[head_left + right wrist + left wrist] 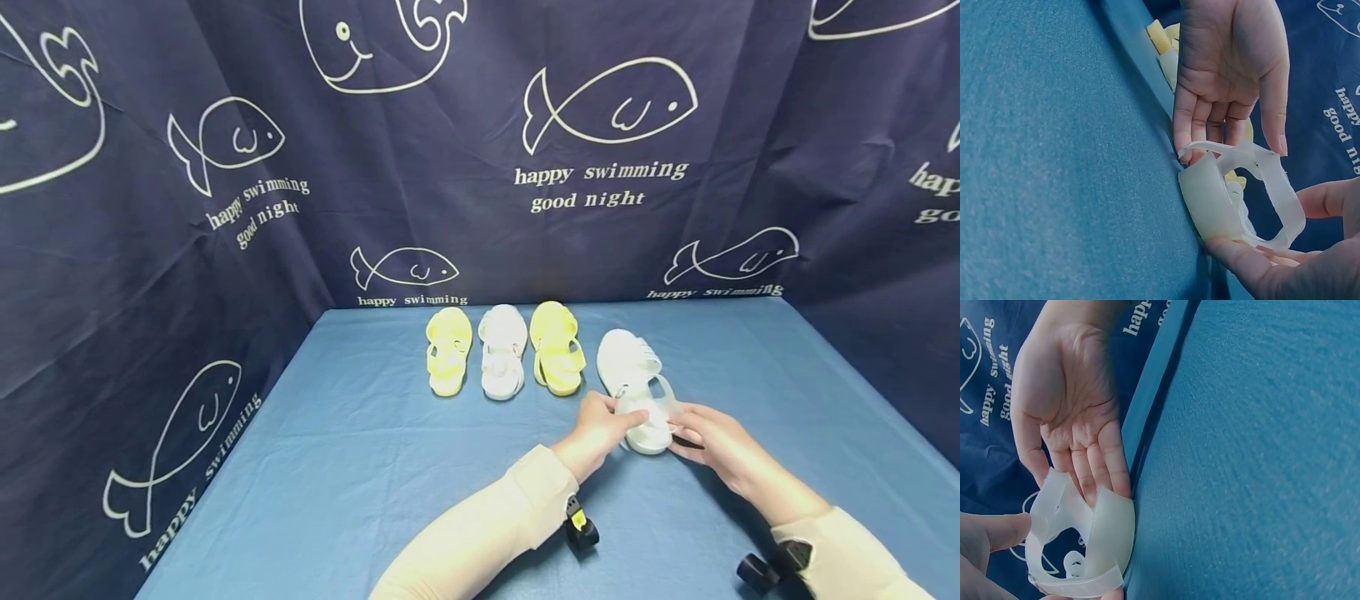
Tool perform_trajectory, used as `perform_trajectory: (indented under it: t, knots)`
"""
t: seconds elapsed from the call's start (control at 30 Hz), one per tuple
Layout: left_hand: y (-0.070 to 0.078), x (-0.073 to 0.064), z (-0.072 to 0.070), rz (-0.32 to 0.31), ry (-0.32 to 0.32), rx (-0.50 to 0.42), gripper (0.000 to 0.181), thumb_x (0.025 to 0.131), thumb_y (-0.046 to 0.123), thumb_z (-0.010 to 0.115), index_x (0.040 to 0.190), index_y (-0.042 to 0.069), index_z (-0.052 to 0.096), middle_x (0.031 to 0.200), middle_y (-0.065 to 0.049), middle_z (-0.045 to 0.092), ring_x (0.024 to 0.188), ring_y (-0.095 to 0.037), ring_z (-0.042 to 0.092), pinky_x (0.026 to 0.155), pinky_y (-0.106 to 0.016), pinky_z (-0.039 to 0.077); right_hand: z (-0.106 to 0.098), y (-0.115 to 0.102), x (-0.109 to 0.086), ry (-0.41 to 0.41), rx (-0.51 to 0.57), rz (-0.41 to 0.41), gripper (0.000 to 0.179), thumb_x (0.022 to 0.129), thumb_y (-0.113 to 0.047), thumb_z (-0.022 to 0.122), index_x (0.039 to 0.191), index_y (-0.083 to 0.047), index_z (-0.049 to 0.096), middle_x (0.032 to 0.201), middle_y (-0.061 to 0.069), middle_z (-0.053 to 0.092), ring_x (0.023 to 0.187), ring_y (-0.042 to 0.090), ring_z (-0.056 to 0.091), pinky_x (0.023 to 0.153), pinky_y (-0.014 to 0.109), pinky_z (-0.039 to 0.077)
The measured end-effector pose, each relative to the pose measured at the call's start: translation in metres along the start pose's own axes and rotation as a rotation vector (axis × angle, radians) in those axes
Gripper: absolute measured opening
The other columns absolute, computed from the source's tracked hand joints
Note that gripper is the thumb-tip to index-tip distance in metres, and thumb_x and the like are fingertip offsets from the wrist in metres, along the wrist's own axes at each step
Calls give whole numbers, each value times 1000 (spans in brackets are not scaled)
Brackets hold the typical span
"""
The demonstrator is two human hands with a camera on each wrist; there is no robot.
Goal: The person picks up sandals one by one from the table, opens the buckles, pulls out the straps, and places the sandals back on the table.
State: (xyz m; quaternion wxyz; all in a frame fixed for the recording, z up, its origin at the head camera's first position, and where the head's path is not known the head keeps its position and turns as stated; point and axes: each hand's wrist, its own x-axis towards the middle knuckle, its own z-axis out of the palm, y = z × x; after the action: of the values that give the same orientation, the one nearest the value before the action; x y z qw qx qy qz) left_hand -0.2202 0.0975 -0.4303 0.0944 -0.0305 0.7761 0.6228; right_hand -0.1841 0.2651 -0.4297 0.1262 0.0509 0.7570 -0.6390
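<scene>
A white sandal [619, 354] with a pale heel strap lies toe-away on the blue table, right of the other sandals. My left hand [596, 429] grips the left side of its heel, thumb over the rear part. On the opposite side, my right hand [720, 450] holds the heel end and strap between thumb and fingers. The left wrist view shows the right palm [1075, 406] facing the sandal's back [1116, 519]; the left thumb [1007, 531] is beside the strap. In the right wrist view the left palm [1222, 69] faces the sandal [1210, 194]. Some fingertips are hidden behind it.
A yellow sandal [448, 329], another white sandal [504, 329] and another yellow sandal [553, 325] stand in a row at the back of the table [360, 467]. Dark blue cloth [480, 167] with fish drawings hangs behind and at both sides.
</scene>
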Motion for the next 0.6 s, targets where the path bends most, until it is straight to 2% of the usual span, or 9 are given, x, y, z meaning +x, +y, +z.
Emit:
perform_trajectory:
  t: [0.27,0.6]
  knots:
    - [1,-3,2,-6,7,23,31,77,16,82,87,6,54,84,-3,51,78,-17,50,73,-37,49,-4,3,-5,-31,24,-37,63,102,-22,48,143,17,21,112,-9,57,96,-6,60,90,29,55]
    - [2,-6,1,-15,8,40,31,76,15,82,86,6,54,85,-3,51,79,-17,51,75,-37,50,-5,3,-6,-49,22,-29,63,102,-21,47,145,17,18,117,-6,56,97,-6,59,91,30,55]
